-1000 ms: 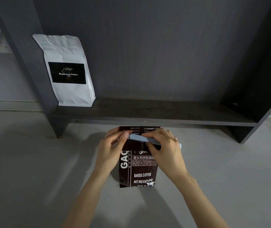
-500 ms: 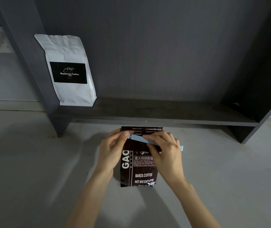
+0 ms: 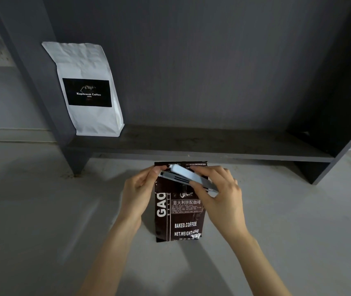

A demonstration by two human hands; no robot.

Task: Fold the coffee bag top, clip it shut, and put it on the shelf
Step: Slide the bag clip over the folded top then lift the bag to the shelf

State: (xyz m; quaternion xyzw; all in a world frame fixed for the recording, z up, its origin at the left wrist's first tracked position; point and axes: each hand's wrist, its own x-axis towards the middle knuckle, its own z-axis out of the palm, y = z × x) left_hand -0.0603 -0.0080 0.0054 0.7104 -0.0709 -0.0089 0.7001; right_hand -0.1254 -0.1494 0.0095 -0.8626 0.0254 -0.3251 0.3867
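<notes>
Dark brown foil, the coffee bag (image 3: pixel 178 212) stands on the floor (image 3: pixel 42 210) just in front of the shelf's (image 3: pixel 191 144) front edge, near its middle. Your pale blue clip (image 3: pixel 188 178) lies slanted across the bag's top, its arms apart. Your left hand (image 3: pixel 138 189) pinches the clip's near end and the bag's corner; your right hand (image 3: pixel 219 193) grips the other end. You are on the clipping step, I judge: next, press the arms shut. The white bag (image 3: pixel 89 90) fills the shelf's left end.

Grey shelf (image 3: pixel 202 144) carries white coffee bag (image 3: pixel 89 90) (far left); brown bag (image 3: pixel 178 218) on floor (image 3: pixel 42 210).
</notes>
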